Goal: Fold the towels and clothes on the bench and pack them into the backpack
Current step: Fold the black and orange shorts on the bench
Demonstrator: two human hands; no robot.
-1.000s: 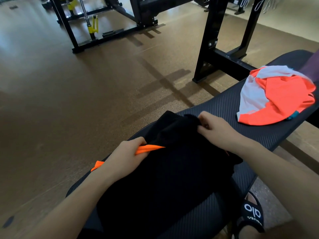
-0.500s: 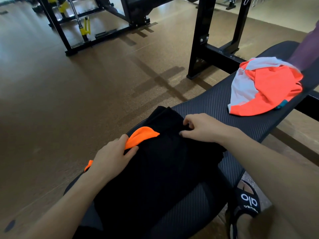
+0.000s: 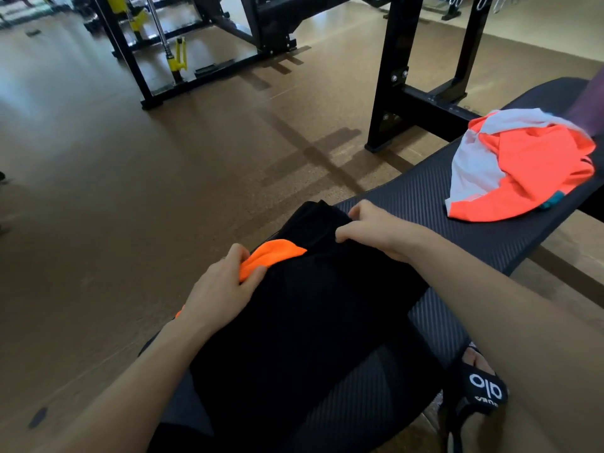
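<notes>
Brown gym flooring (image 3: 137,197) spreads around a black padded bench (image 3: 425,210), with dark weight frames (image 3: 389,76) standing behind it. On the near part of the bench lies a black garment (image 3: 313,308), and both hands are on it. The fingers of the left hand (image 3: 225,289) are curled round an orange panel (image 3: 274,255) at the left edge of the garment, thumb on top, so this hand pinches the cloth. The fingers of the right hand (image 3: 379,232) are bent and their tips nip the upper edge of the black cloth, where a fold line seems to run. From these two grips outward, the garment lies mostly flat and reaches down toward the person, one side hanging a little over the bench edge. Farther along the bench, well apart from the hands, an orange and white shirt (image 3: 519,168) lies crumpled, not yet folded. A foot in a black sandal (image 3: 480,387) stands on the floor beside the bench. No backpack is visible from here. I judge the step in hand is to fold the black garment, and to do it well the two hands should pull the edge gently apart so the cloth becomes taut, then carry both corners over together and lay them evenly, edge on edge. The orange panel should go inside or lie flat, otherwise it makes a lump. After that, a flat palm can press the fold.
</notes>
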